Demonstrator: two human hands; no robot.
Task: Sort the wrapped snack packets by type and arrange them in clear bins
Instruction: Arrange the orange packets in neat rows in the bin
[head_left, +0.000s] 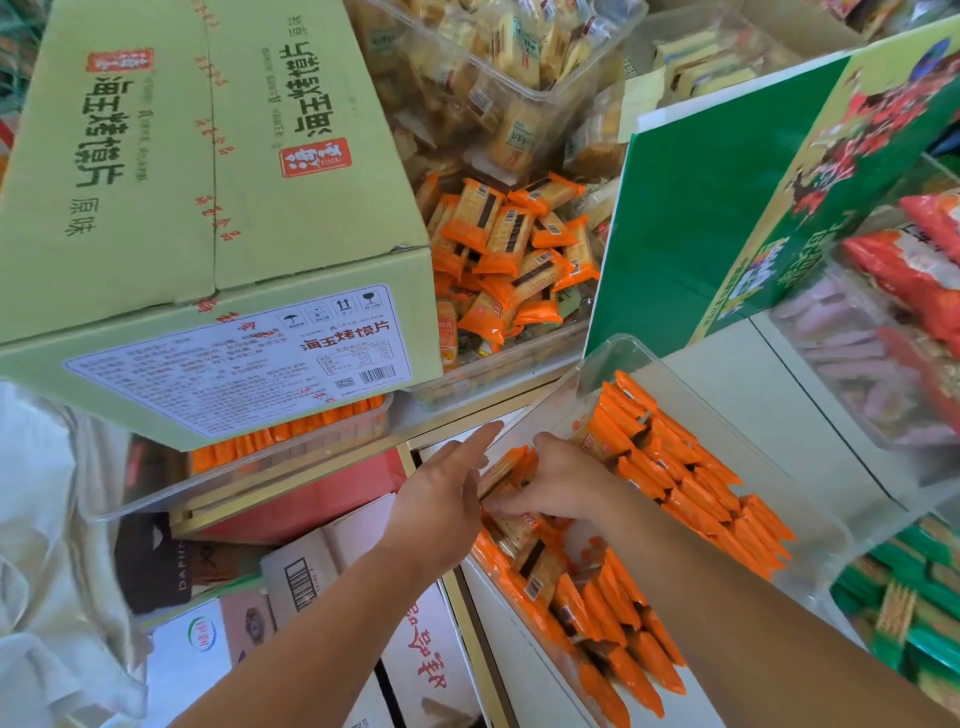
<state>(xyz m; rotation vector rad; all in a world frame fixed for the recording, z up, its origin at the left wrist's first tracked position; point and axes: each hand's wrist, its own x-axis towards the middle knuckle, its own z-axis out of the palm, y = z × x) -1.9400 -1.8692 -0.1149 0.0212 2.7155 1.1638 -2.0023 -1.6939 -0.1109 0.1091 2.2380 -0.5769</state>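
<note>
Shop shelves crammed with stock; left hand flat against orange packets in clear bin, right hand pinching them, fingertips partly hidden.

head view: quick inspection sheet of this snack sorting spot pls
surface: white top under the bins
job's things: clear bin with orange packets in rows on edge; loose orange heap in a rear bin; yellow packets in a bin behind
clutter: green carton resting on another bin; green box; cartons below; white cloth
grippers: left hand flat against held packets; right hand pinches them
cables: nothing seen
surroundings: red packets and green packets at right
</note>
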